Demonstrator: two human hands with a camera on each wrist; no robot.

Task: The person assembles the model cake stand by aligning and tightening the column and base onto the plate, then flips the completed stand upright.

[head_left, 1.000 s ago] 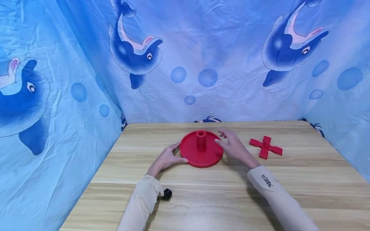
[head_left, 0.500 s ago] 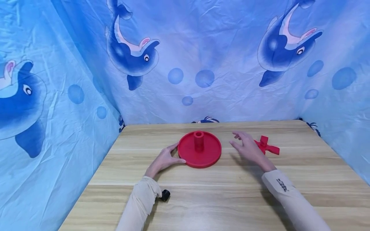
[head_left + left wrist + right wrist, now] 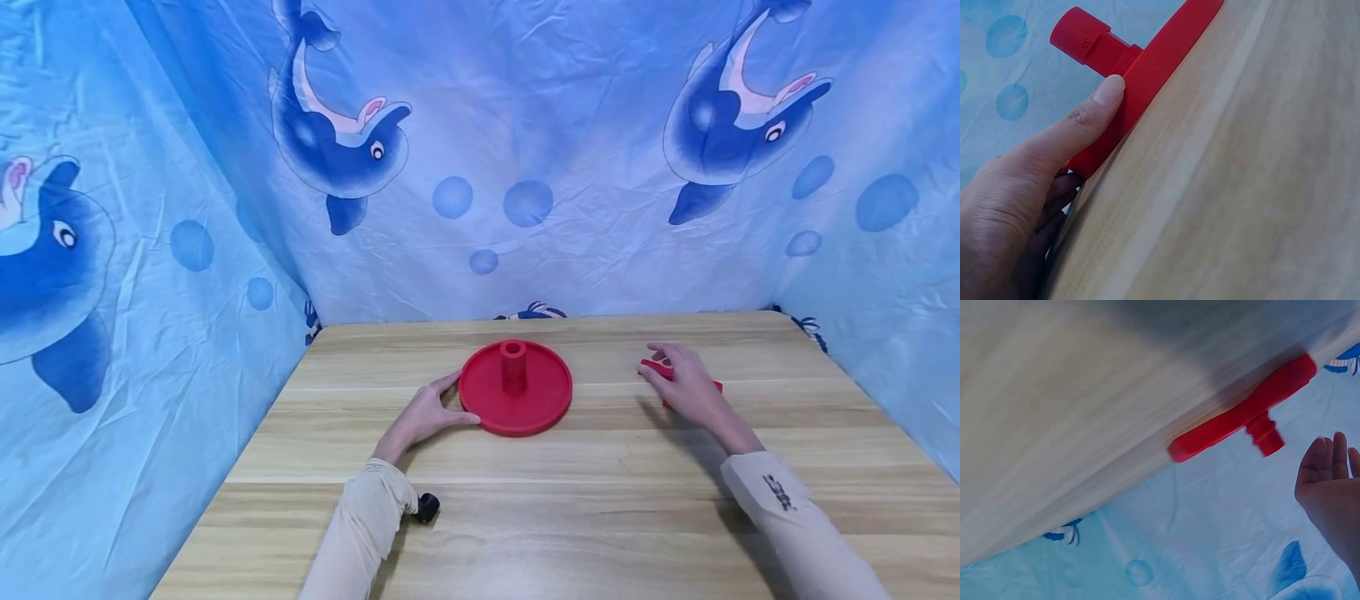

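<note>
A round red tray-like base (image 3: pixel 551 402) with a raised rim lies on the table, and a hollow post (image 3: pixel 513 371) stands up from its middle. My left hand (image 3: pixel 423 417) holds the base's left edge, thumb against the rim and fingers round the far side. In the left wrist view the post (image 3: pixel 1082 37) bears a marking that looks like "35". My right hand (image 3: pixel 690 387) is above a red cross-shaped piece (image 3: pixel 657 369), hiding much of it in the head view. In the right wrist view a ridged stub (image 3: pixel 1265 434) rises from the cross piece, apart from the relaxed fingers.
The wooden table (image 3: pixel 525 517) carries these red parts. Blue cloth walls (image 3: pixel 480 125) printed with dolphins surround its back and sides. A small black device (image 3: pixel 427 508) sits at the left sleeve cuff.
My right hand has moved right, from beside the round base to over the cross-shaped piece. The left hand keeps its hold on the base. The head view has shifted slightly.
</note>
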